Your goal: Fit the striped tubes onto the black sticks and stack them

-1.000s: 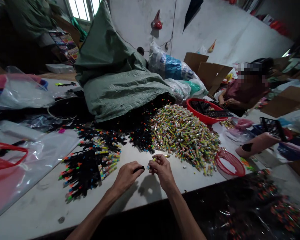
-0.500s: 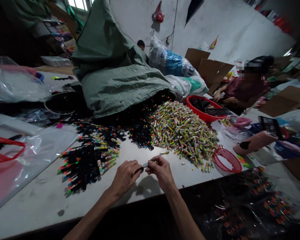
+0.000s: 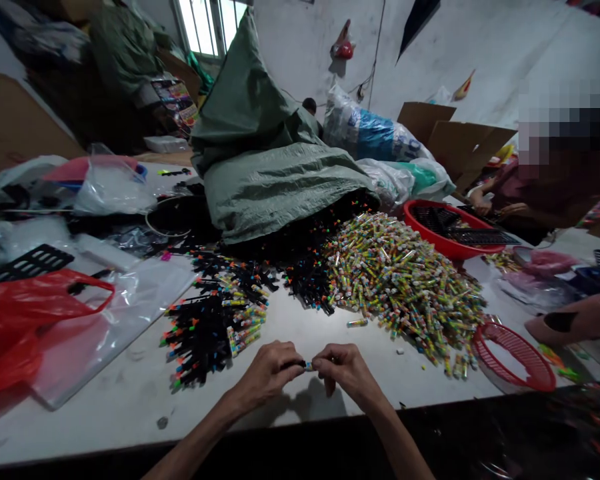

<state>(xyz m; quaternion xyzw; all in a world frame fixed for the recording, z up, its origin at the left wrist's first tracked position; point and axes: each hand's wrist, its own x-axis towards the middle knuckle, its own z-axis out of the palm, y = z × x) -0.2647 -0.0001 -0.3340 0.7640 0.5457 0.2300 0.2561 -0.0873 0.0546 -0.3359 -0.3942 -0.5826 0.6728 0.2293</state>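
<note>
My left hand (image 3: 273, 368) and my right hand (image 3: 347, 373) meet low over the front of the white table. Both are closed at the fingertips. Between them shows a short bit of a small labelled tube (image 3: 308, 365), pinched by my right hand. A dark piece, mostly covered by my fingers, is in my left hand. To the left lie rows of small black plastic pieces with orange and green tips (image 3: 200, 343), some with labelled tubes. A large heap of yellow-green labelled tubes (image 3: 405, 280) spreads to the right, and one loose tube (image 3: 357, 323) lies before it.
A green woven sack (image 3: 285, 187) spills black pieces (image 3: 310, 283) at the back. On the right stand a red basin (image 3: 430, 237) and a red mesh basket (image 3: 517, 353). Red and clear plastic bags (image 3: 95, 293) lie left. Another person (image 3: 535, 187) sits at far right.
The view has swung left, so the table things sit further right. My hands have come closer together, and less of the tube shows between them.
</note>
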